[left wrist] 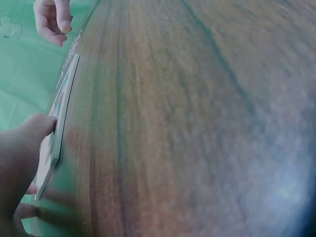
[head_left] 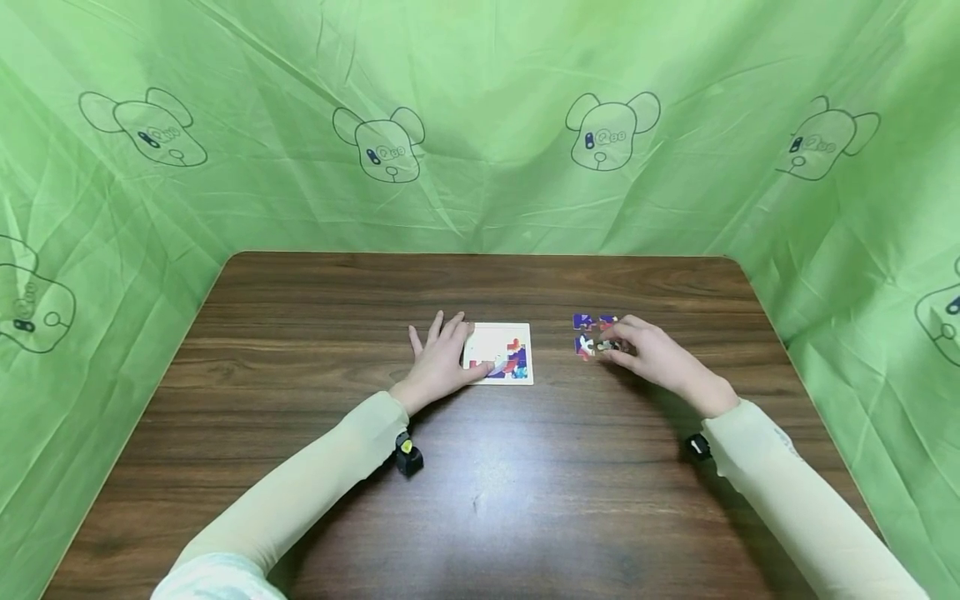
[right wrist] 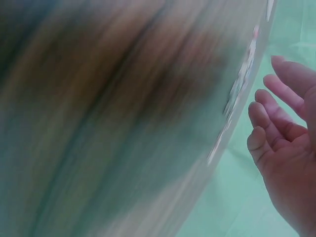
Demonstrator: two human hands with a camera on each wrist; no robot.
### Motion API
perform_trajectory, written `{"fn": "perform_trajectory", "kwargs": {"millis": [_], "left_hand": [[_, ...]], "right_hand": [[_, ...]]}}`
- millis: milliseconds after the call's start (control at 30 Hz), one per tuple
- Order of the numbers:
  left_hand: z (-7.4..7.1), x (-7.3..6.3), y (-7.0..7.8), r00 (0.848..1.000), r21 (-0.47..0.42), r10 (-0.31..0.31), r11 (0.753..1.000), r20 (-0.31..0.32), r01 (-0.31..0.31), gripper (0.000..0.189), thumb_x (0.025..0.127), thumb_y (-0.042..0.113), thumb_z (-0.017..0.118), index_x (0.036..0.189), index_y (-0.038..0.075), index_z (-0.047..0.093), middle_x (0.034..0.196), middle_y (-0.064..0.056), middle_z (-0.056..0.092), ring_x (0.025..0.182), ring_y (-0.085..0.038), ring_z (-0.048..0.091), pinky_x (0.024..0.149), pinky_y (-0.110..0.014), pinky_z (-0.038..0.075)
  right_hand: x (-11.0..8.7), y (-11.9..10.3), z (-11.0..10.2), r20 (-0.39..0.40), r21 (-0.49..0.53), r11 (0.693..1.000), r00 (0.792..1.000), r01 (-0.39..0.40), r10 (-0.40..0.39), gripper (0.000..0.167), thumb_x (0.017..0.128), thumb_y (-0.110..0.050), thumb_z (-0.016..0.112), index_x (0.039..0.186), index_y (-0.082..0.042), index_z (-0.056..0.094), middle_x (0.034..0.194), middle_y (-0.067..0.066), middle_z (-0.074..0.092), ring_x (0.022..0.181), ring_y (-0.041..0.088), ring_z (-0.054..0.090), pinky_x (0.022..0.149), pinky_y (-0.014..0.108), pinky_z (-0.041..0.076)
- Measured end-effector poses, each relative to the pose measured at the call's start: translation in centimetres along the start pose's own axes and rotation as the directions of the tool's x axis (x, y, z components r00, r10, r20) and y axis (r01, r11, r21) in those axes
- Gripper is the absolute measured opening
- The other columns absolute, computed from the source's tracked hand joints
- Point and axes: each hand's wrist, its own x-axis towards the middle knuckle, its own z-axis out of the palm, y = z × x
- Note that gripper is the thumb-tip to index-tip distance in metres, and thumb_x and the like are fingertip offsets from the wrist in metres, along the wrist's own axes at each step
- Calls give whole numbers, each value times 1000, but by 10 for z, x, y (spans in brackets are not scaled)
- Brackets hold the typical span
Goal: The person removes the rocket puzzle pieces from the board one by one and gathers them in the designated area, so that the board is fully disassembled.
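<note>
A white-framed jigsaw puzzle tray (head_left: 491, 337) lies flat on the table, with colourful pieces fitted along its bottom and lower right. My left hand (head_left: 438, 365) rests at the tray's left side, fingers spread and thumb laid over the lower edge. In the left wrist view that thumb (left wrist: 42, 126) presses on the tray's rim. Right of the tray, several loose jigsaw pieces (head_left: 583, 346) sit close together. Over the rightmost of them hovers my right hand (head_left: 651, 352), fingers loosely bent. The right wrist view shows no piece between its fingers (right wrist: 269, 116).
The brown wood-grain table (head_left: 480, 492) extends around the tray and pieces. A green curtain (head_left: 487, 167) printed with bear faces surrounds its back and sides. Each wrist wears a small black camera (head_left: 408, 458).
</note>
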Motion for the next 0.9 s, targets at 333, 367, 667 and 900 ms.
{"fn": "perform_trajectory", "kwargs": {"millis": [333, 367, 667, 900], "left_hand": [[-2, -2, 0, 1000, -20, 6, 1000, 6, -6, 84, 91, 63, 70, 153, 12, 48, 170, -12, 29, 160, -40, 7, 114, -79, -8], [-2, -2, 0, 1000, -22, 7, 1000, 4, -6, 83, 91, 63, 70, 153, 12, 48, 170, -12, 29, 160, -40, 7, 114, -79, -8], [0, -1, -3, 1000, -26, 17, 1000, -8, -17, 83, 90, 64, 70, 153, 13, 48, 170, -12, 29, 160, -41, 7, 114, -79, -8], [1, -1, -4, 1000, -22, 19, 1000, -7, -19, 84, 91, 64, 69, 153, 12, 47, 170, -13, 29, 160, -41, 7, 114, -79, -9]], "right_hand": [[28, -38, 18, 48, 39, 994, 993, 102, -104, 26, 94, -12, 78, 115, 1, 73, 109, 12, 70, 97, 28, 66, 85, 44, 56], [31, -41, 20, 51, 41, 994, 993, 106, -108, 26, 94, -13, 78, 115, 1, 73, 109, 13, 70, 97, 28, 66, 85, 44, 56], [54, -66, 37, 102, 54, 993, 988, 107, -112, 37, 94, -17, 78, 124, 3, 69, 119, 15, 69, 110, 30, 66, 99, 47, 54], [66, -80, 45, 167, 90, 993, 981, 81, -95, 52, 91, -20, 82, 134, 3, 64, 119, 16, 62, 101, 26, 60, 94, 44, 53]]}}
